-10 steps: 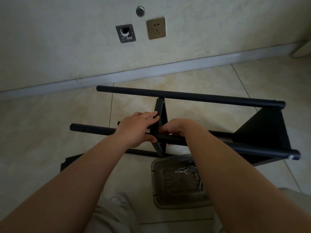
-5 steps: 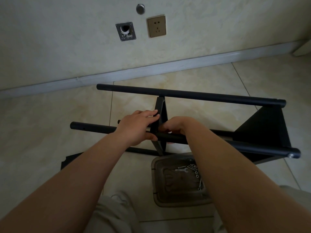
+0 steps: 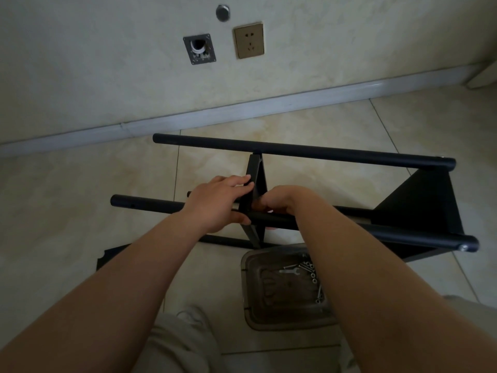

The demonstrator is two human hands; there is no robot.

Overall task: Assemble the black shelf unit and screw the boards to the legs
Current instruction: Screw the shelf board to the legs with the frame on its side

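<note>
The black shelf unit (image 3: 309, 200) lies on its side on the tiled floor (image 3: 80, 197), its round legs running left to right, in front of the wall with the socket (image 3: 248, 40). The far leg (image 3: 304, 152) is the highest in the picture; the near leg (image 3: 376, 230) crosses below it and passes under both hands. Between these two legs, near their middle, stands a thin black board (image 3: 255, 189), seen almost on its edge. A second board (image 3: 419, 211) sits at the right end of the legs, joined between them. The left hand (image 3: 217, 203) holds the near leg just left of the middle board: the thumb goes under the tube and the fingers reach flat against the face of the board. The right hand (image 3: 279, 200) is on the other side of the middle board, touching it, with curled fingers above the near leg; what the fingers pinch is hidden, so I cannot tell if they grip something. On the floor, just nearer than the near leg, there is a clear plastic tray (image 3: 252, 297) with a small spanner (image 3: 289, 271) and several screws (image 3: 313, 275). Left of the tray a further black board (image 3: 113, 255) lies flat, partly hidden by the left forearm.
</note>
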